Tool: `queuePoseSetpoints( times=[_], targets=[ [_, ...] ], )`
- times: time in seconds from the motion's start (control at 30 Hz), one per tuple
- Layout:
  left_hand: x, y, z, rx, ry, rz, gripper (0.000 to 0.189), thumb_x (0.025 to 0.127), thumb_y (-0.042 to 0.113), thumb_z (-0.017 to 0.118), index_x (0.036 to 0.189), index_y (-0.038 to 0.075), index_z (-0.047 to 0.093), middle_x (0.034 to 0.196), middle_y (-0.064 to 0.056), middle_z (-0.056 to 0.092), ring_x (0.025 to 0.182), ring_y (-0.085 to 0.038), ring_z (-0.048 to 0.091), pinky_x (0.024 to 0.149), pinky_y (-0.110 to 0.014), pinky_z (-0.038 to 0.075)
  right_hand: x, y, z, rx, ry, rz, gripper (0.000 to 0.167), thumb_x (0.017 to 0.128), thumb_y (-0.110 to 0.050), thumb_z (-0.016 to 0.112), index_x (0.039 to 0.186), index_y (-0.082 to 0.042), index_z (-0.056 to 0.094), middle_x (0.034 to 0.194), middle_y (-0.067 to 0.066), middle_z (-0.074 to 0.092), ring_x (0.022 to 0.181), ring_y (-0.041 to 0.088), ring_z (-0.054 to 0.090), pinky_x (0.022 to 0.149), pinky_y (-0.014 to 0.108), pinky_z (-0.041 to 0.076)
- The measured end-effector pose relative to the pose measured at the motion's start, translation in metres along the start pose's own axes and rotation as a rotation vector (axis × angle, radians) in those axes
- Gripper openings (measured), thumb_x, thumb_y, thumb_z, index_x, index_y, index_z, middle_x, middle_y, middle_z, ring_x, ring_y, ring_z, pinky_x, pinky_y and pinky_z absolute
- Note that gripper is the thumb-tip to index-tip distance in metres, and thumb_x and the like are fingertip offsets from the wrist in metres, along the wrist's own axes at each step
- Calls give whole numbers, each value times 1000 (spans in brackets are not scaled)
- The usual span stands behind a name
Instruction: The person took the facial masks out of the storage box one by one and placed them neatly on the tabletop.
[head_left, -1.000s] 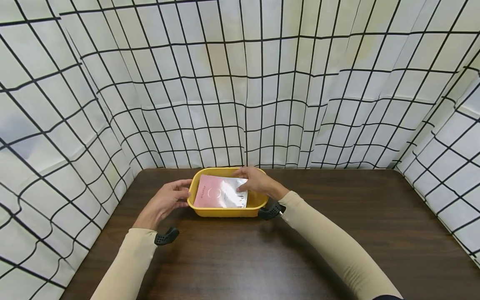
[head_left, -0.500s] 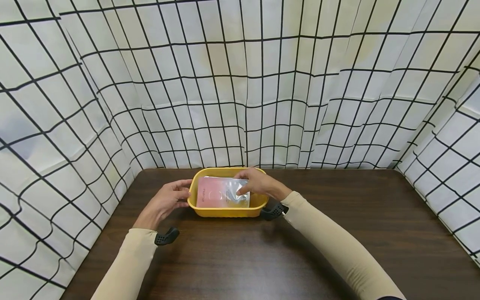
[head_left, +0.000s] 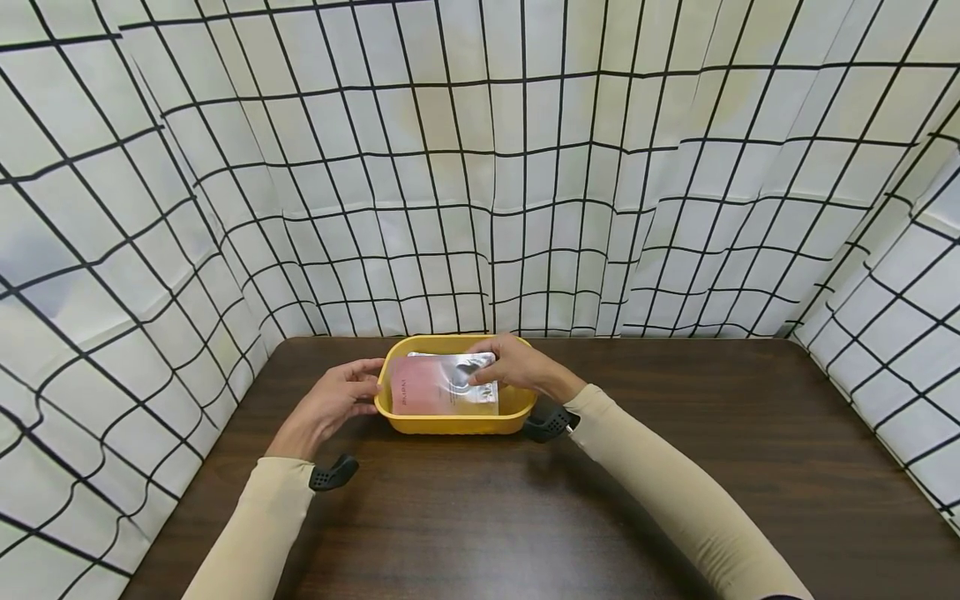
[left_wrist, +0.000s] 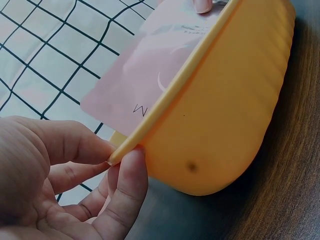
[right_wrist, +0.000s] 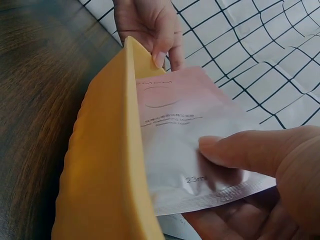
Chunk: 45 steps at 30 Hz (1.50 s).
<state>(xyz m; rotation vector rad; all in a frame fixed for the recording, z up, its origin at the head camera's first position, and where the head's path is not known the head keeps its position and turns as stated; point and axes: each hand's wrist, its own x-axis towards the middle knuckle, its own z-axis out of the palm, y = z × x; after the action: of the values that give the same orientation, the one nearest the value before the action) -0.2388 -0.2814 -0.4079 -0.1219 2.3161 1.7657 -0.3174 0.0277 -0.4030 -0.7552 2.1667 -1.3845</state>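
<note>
A yellow plastic basket [head_left: 454, 425] stands at the far middle of the table. My left hand [head_left: 330, 406] pinches its left rim, thumb inside and fingers outside in the left wrist view. Inside the basket, my right hand [head_left: 517, 367] holds a pink and silver sheet mask packet [right_wrist: 175, 125] by its silver end. The thumb lies on top and the other fingers are under the packet. Its pink end points left and is raised near the rim in the left wrist view. Beneath it, a pale edge of another flat item [right_wrist: 181, 226] shows; the rest is hidden.
The dark wooden table [head_left: 450, 517] extends in front of the basket and to both sides. A white curtain with a black grid [head_left: 480, 208] hangs behind the table's far edge and along both sides. Black wrist devices [head_left: 333, 473] sit on both forearms.
The packet has shifted and tilted slightly in the basket as my right hand lifts its silver end, and a pale edge shows behind it. My left hand stays on the rim.
</note>
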Motion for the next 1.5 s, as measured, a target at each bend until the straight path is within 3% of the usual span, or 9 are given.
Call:
queuePoseSetpoints(
  times=[0.4, 0.73, 1.17, 1.5],
  targets=[
    [0, 0, 1, 3, -7, 11, 59, 100, 7, 56, 156, 4, 37, 117, -16, 54, 96, -21, 62, 79, -30, 59, -4, -1, -1, 141, 34, -19, 28, 89, -6, 75, 117, -3, 72, 101, 11, 70, 82, 19, 68, 73, 37, 62],
    [1, 1, 0, 1, -4, 8, 60, 99, 5, 55, 156, 3, 36, 117, -17, 56, 94, -21, 62, 79, -31, 59, -7, 0, -5, 173, 101, -34, 23, 88, -10, 78, 110, -5, 74, 94, 9, 68, 82, 18, 66, 72, 35, 61],
    [1, 0, 0, -12, -1, -5, 60, 99, 4, 55, 156, 3, 36, 118, -18, 56, 96, -22, 63, 76, -30, 59, -18, -3, -17, 253, 167, 1, 34, 90, -13, 77, 122, -5, 69, 109, 13, 67, 92, 22, 67, 82, 37, 61],
    [3, -2, -1, -3, 9, -23, 61, 98, 5, 56, 156, 5, 37, 119, -18, 57, 97, -22, 64, 79, -31, 59, -25, -6, -25, 332, 198, -11, 34, 89, -4, 75, 121, 2, 67, 103, 11, 67, 87, 19, 67, 77, 35, 61]
  ],
)
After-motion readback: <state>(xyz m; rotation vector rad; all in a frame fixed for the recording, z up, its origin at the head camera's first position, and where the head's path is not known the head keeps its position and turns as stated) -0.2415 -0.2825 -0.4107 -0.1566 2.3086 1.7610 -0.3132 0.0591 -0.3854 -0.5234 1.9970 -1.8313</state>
